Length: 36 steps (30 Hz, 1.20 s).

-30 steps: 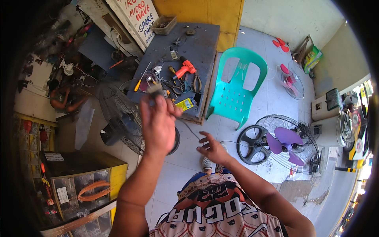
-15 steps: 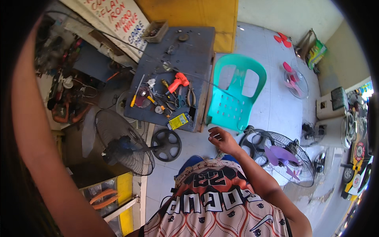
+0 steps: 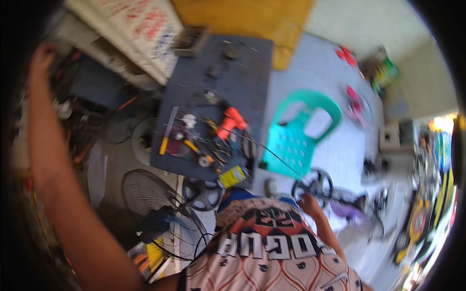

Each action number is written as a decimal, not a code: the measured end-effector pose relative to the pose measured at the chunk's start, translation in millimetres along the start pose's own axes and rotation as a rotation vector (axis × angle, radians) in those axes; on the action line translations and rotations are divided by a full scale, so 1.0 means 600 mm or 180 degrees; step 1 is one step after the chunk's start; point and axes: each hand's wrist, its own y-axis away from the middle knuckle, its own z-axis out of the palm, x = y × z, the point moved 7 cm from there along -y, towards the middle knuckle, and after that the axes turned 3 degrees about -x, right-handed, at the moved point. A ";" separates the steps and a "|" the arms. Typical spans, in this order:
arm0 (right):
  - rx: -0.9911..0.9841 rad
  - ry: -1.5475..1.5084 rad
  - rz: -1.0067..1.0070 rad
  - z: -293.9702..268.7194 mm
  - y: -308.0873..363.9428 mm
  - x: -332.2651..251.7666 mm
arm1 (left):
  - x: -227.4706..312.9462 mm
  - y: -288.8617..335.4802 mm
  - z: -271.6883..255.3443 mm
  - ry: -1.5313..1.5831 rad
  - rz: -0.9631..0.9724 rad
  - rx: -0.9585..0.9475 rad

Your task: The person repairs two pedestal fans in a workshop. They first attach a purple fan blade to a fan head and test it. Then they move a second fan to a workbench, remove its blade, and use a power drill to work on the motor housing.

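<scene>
My left arm stretches up along the left side, and my left hand (image 3: 43, 57) is at the far left, near a cluttered dark shelf area. Blur hides its fingers and anything they might hold. Low on the right, my right hand (image 3: 308, 203) hangs beside my shirt with loosely bent fingers and nothing visible in it. Closest to it is a black round fan base (image 3: 313, 184). Ahead stands a dark table (image 3: 194, 89) with an orange-red heat-gun-shaped tool (image 3: 231, 122), a yellow-handled screwdriver (image 3: 165, 144), a yellow box (image 3: 232, 177) and several small tools.
A turquoise plastic chair (image 3: 289, 148) stands right of the table, with a thin dark cord crossing it. A stand fan (image 3: 165, 218) is at the lower left, and a purple-bladed fan (image 3: 347, 211) lies right of me. A small bin (image 3: 191, 42) sits on the table's far corner.
My left hand has come into view at the far left. My right hand has moved down and rightward, closer to my side. The whole view has shifted and blurred.
</scene>
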 end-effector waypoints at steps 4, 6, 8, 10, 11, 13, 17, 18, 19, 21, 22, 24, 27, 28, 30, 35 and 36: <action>-0.0293 -0.0327 0.0061 -0.042 -0.001 -0.092 | -0.154 0.053 -0.108 -0.0659 -0.0025 0.0506; -0.0163 -0.0187 -0.0102 -0.073 -0.044 -0.165 | -0.227 0.091 -0.133 -0.1167 -0.0092 0.0935; -0.0037 0.0004 -0.0199 -0.106 -0.121 -0.236 | -0.300 0.115 -0.165 -0.1640 -0.0205 0.1234; -0.0008 -0.0109 -0.0661 -0.141 -0.192 -0.320 | -0.386 0.127 -0.203 -0.1982 -0.0468 0.1496; 0.0110 -0.0076 -0.0721 -0.157 -0.215 -0.348 | -0.434 0.129 -0.221 -0.2079 -0.0585 0.1620; 0.0450 0.0094 -0.0956 -0.187 -0.236 -0.396 | -0.534 0.130 -0.239 -0.2195 -0.0664 0.1700; 0.0296 0.0871 0.0013 -0.196 -0.208 -0.347 | -0.711 0.140 -0.219 -0.2093 -0.1039 0.1894; 0.0069 0.0921 0.0303 -0.192 -0.198 -0.313 | -0.744 0.141 -0.208 -0.1982 -0.1223 0.1914; -0.0061 0.1085 0.0331 -0.189 -0.188 -0.281 | -0.753 0.134 -0.197 -0.2479 -0.1079 0.1909; -0.0193 0.1225 0.0391 -0.182 -0.175 -0.207 | -0.764 0.121 -0.179 -0.2950 -0.0771 0.2004; -0.0205 0.1212 0.0447 -0.182 -0.169 -0.167 | -0.772 0.114 -0.173 -0.3141 -0.0824 0.1988; -0.0623 0.1030 0.0523 -0.171 -0.158 -0.095 | -0.770 0.111 -0.166 -0.3279 -0.0619 0.2255; -0.0763 0.0892 0.0780 -0.171 -0.152 -0.028 | -0.766 0.113 -0.158 -0.3381 -0.0554 0.2412; -0.0755 0.0904 0.0826 -0.175 -0.155 -0.019 | -0.765 0.115 -0.157 -0.3302 -0.0512 0.2444; -0.0707 0.0896 0.0905 -0.181 -0.164 -0.019 | -0.764 0.117 -0.155 -0.3175 -0.0377 0.2466; -0.0696 0.0785 0.0945 -0.182 -0.189 -0.074 | -0.786 0.107 -0.158 -0.3107 -0.0308 0.2432; -0.0759 0.0678 0.0862 -0.175 -0.189 -0.088 | -0.797 0.099 -0.164 -0.3176 -0.0302 0.2361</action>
